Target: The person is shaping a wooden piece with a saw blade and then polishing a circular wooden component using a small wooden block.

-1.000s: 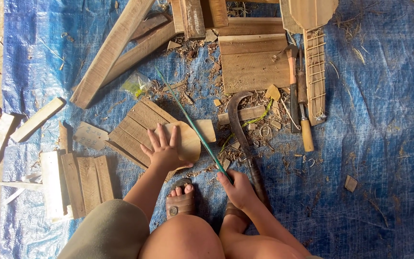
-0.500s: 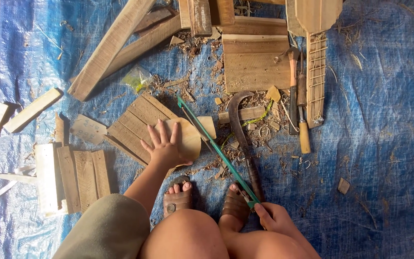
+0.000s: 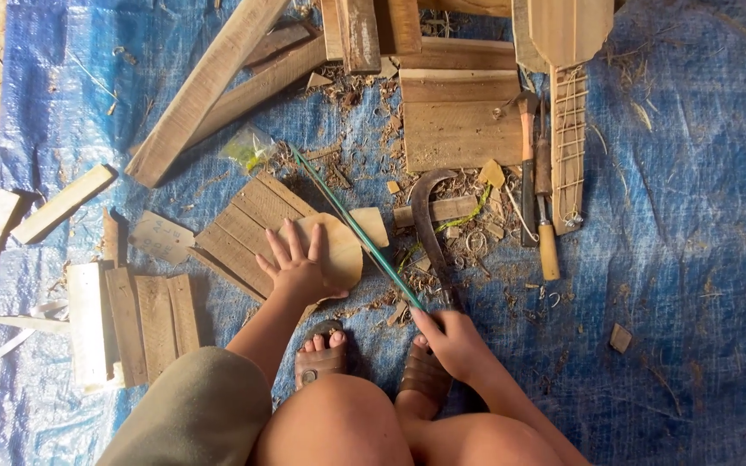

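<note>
Fingers of the left hand spread flat on the round blank; right hand grips the saw.
Blade lies along the blank's 3 o'clock edge, at the boards' 3 o'clock; how far the cut has gone cannot be told.

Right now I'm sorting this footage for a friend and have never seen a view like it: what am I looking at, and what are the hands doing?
The picture comes from a camera worn on a person's head, looking straight down past their knees and sandalled feet. No machine is involved, only two bare hands. The left hand lies flat, fingers spread, on a thin rounded wooden piece that rests on a slatted wooden panel. The right hand grips one end of a slim green saw laid across that piece. Everything sits on a blue tarp strewn with planks, offcuts and shavings. Nearby lie a curved sickle-like blade and a wooden-handled tool.
</note>
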